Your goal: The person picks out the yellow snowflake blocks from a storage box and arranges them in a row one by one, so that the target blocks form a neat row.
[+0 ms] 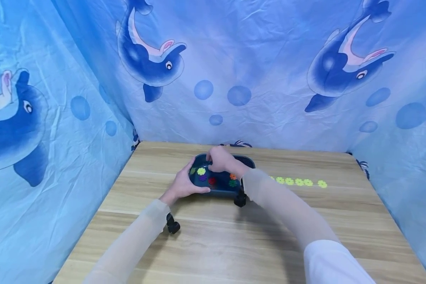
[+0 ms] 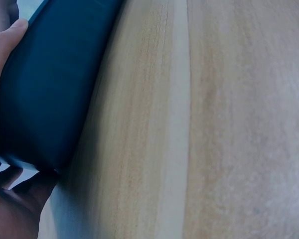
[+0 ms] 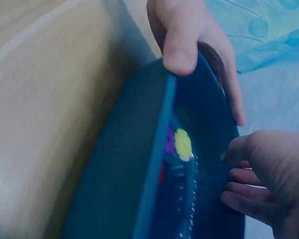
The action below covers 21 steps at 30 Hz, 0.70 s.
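Note:
A dark blue plastic basket (image 1: 220,192) is at the back middle of the table, with flower-shaped pieces inside. Among these are a yellow flower (image 1: 201,171), a purple flower (image 1: 202,178), a red flower (image 1: 212,181), an orange flower (image 1: 233,176) and a green flower (image 1: 232,183). My left hand (image 1: 185,182) grips the basket's left end, its thumb along the front rim. In the right wrist view the basket's side looks tilted. My right hand (image 1: 221,159) reaches over the basket near its far wall, fingers loosely bent; no piece shows between them (image 3: 244,177).
A row of several yellow flowers (image 1: 299,182) lies on the wooden table (image 1: 213,244) to the right of the basket, partly behind the right forearm. Blue dolphin-print curtains (image 1: 227,59) close off the back and sides. A black wrist camera (image 1: 172,225) hangs below the left wrist.

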Available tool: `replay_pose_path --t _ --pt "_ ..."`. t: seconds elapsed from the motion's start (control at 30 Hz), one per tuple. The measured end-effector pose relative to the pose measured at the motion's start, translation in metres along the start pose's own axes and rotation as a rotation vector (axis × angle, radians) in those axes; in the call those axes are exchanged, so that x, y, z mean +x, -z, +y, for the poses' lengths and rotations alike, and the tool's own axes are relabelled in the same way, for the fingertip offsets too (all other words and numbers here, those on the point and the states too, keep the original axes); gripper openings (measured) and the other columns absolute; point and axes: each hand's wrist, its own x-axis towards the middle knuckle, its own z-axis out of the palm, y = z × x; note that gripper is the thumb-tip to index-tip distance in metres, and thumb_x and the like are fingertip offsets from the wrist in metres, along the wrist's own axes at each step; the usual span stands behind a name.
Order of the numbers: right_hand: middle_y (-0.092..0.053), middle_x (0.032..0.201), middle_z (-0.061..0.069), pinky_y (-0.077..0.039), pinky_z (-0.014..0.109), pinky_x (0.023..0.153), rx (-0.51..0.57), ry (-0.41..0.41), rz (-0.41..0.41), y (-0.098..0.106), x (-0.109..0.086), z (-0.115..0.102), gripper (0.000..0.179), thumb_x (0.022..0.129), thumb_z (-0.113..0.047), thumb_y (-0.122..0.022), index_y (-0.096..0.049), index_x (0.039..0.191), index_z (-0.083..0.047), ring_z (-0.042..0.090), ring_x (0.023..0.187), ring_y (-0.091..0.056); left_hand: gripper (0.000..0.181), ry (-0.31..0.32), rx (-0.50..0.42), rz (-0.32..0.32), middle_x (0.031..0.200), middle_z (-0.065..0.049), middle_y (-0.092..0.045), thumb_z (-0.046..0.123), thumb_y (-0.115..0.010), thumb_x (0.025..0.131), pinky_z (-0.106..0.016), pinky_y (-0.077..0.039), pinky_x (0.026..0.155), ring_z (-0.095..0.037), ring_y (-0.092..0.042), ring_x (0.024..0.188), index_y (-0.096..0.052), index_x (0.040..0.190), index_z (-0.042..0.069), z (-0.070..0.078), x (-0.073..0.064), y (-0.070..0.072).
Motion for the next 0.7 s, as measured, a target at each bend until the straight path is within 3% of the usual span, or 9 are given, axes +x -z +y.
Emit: replay_pose_path --t 0.33,0.47,0.57,0.7 --pt "-0.080 0.116 0.010 -0.063 0.040 0.098 0.023 0.013 -0.049 -0.027 0.014 -0.017 0.028 0.099 -0.019 -0.075 -0.078 0.122 -0.004 0.023 0.103 -0.076 0.132 -0.025 0.003 -0.008 0.176 -0.014 -0.026 0.036 -0.099 0.074 -0.058 -0.035 0.128 -0.037 -0.031 0.161 -0.012 0.173 0.019 -0.003 0.001 0.001" --pt "-0.081 0.095 0.006 -0.064 0.035 0.089 0.009 -0.003 -0.043 -0.036 0.019 -0.021 0.023 0.099 -0.023 -0.076 -0.081 0.114 -0.005 0.017 0.082 -0.075 0.131 -0.028 -0.008 -0.007 0.177 -0.012 -0.026 0.032 -0.099 0.075 -0.058 -0.034 0.129 -0.036 -0.029 0.162 -0.012 0.173 0.019 -0.004 0.000 0.000" --pt "-0.073 0.076 0.002 -0.059 0.030 0.077 -0.010 -0.021 -0.041 -0.043 0.022 -0.022 0.020 0.099 -0.028 -0.077 -0.080 0.100 -0.008 0.012 0.066 -0.065 0.131 -0.041 -0.010 -0.003 0.177 -0.013 -0.026 0.031 -0.099 0.075 -0.058 -0.033 0.129 -0.036 -0.029 0.163 -0.013 0.173 0.018 -0.005 0.000 0.001" --pt "-0.067 0.069 0.001 -0.053 0.028 0.069 -0.026 -0.044 -0.033 -0.049 0.024 -0.024 0.023 0.099 -0.031 -0.078 -0.077 0.090 -0.010 0.012 0.062 -0.061 0.131 -0.048 -0.016 0.001 0.177 -0.011 -0.027 0.031 -0.099 0.075 -0.055 -0.034 0.130 -0.034 -0.031 0.162 -0.013 0.173 0.018 -0.006 0.001 0.001"
